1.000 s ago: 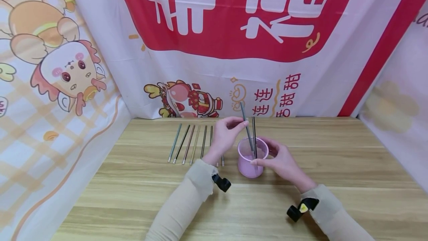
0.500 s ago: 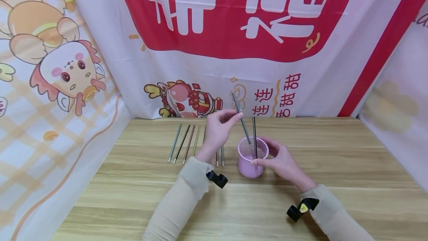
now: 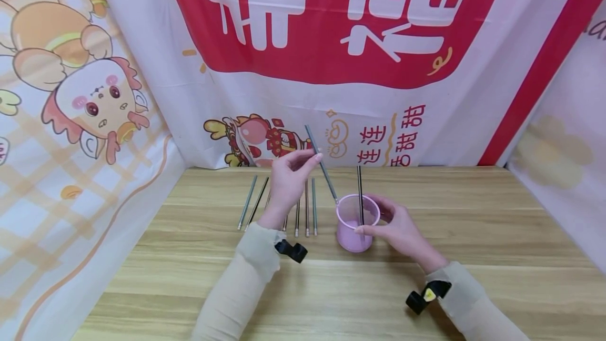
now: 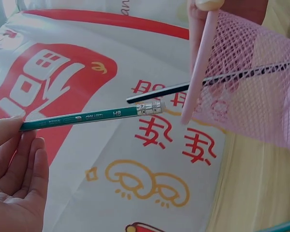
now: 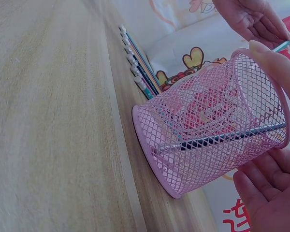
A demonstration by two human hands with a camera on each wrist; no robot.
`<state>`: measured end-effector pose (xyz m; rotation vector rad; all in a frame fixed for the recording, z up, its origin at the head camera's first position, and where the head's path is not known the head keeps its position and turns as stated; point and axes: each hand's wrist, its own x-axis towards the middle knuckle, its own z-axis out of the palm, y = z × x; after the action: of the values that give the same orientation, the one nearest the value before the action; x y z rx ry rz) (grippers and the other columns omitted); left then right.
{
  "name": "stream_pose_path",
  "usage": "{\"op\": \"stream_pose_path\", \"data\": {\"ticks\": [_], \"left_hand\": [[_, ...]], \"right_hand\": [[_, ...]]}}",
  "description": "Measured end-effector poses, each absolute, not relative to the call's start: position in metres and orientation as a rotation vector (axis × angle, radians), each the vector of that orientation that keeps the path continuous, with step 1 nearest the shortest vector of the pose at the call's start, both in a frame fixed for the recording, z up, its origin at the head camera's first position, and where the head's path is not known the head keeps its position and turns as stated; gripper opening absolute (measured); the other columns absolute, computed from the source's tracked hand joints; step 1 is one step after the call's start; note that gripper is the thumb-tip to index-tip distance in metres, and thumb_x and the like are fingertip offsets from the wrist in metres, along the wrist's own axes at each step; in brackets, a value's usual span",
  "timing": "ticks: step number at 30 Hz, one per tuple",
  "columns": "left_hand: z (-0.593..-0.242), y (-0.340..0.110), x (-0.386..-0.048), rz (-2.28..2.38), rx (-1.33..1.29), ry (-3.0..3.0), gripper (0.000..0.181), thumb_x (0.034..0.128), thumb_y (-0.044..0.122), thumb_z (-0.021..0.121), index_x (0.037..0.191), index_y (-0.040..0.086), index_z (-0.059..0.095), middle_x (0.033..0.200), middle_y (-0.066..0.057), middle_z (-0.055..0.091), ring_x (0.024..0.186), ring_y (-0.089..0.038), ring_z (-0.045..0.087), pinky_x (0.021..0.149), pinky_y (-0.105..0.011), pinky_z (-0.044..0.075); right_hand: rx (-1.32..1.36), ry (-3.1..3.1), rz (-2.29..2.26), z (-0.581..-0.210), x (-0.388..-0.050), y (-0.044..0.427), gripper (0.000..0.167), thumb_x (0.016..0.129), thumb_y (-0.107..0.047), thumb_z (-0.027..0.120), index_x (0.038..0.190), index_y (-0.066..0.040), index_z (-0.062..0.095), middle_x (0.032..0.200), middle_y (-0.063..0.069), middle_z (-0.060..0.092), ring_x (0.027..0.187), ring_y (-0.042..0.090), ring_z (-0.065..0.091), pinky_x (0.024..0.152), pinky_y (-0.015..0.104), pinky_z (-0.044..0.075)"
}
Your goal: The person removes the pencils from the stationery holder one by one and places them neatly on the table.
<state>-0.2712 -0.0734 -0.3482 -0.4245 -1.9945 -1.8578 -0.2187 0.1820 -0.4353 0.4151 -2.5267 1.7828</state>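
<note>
My left hand [image 3: 288, 180] pinches a green pencil [image 4: 96, 116] near its upper end, between thumb and fingers. The pencil slants, with its metal-and-eraser end lowest. In the left wrist view that end is just outside the rim of a pink mesh pen cup [image 5: 198, 130]. The cup stands upright on the table, and my right hand [image 3: 402, 230] grips its right side, thumb at the front rim. A single black pencil [image 3: 360, 188] stands inside the cup, eraser end down, seen through the mesh in the right wrist view.
Left of the cup, several pencils [image 3: 247, 201] lie side by side on the wooden table [image 3: 331, 299], eraser ends towards me; my left hand hides part of them. A printed cloth [image 3: 284, 83] hangs behind the table, with more cloth at both sides.
My left hand has moved left and slightly up, drawing the green pencil out of the cup to beyond its left rim. My right hand and the cup have stayed still.
</note>
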Motion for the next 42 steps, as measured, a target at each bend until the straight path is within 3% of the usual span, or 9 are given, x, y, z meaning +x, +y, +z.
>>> {"op": "stream_pose_path", "data": {"ticks": [17,25,34,42], "left_hand": [[-0.365,-0.117,-0.270,-1.835,-0.241,-2.069,0.028,0.0930,0.028,0.078,0.111,0.007,0.077,0.104,-0.003,0.074,0.096,-0.019,0.069,0.085,-0.029,0.058],[-0.378,-0.132,-0.270,-1.832,-0.219,-2.100,0.023,0.0937,0.020,0.077,0.111,0.004,0.076,0.104,-0.009,0.072,0.092,-0.022,0.070,0.081,-0.029,0.060],[-0.387,-0.153,-0.271,-1.822,-0.166,-2.115,0.022,0.0946,0.012,0.075,0.113,-0.001,0.074,0.108,-0.019,0.073,0.095,-0.036,0.070,0.080,-0.031,0.060],[-0.393,-0.173,-0.271,-1.792,-0.062,-2.109,0.027,0.0915,0.017,0.080,0.112,0.001,0.075,0.102,-0.014,0.075,0.081,-0.013,0.071,0.075,-0.025,0.060]], "right_hand": [[0.439,-2.492,1.828,-0.433,-0.217,0.181,0.081,0.077,-0.020,0.092,0.145,-0.003,0.052,0.140,0.015,0.059,0.128,0.031,0.056,0.109,0.044,0.044],[0.447,-2.499,1.825,-0.434,-0.218,0.182,0.081,0.077,-0.022,0.092,0.145,-0.004,0.052,0.141,0.015,0.058,0.129,0.031,0.055,0.110,0.044,0.043],[0.436,-2.501,1.818,-0.433,-0.217,0.181,0.082,0.076,-0.021,0.093,0.146,-0.004,0.052,0.141,0.015,0.059,0.129,0.031,0.055,0.109,0.045,0.043],[0.445,-2.496,1.808,-0.433,-0.217,0.181,0.081,0.077,-0.021,0.092,0.145,-0.004,0.052,0.140,0.015,0.059,0.128,0.030,0.056,0.108,0.043,0.044]]}}
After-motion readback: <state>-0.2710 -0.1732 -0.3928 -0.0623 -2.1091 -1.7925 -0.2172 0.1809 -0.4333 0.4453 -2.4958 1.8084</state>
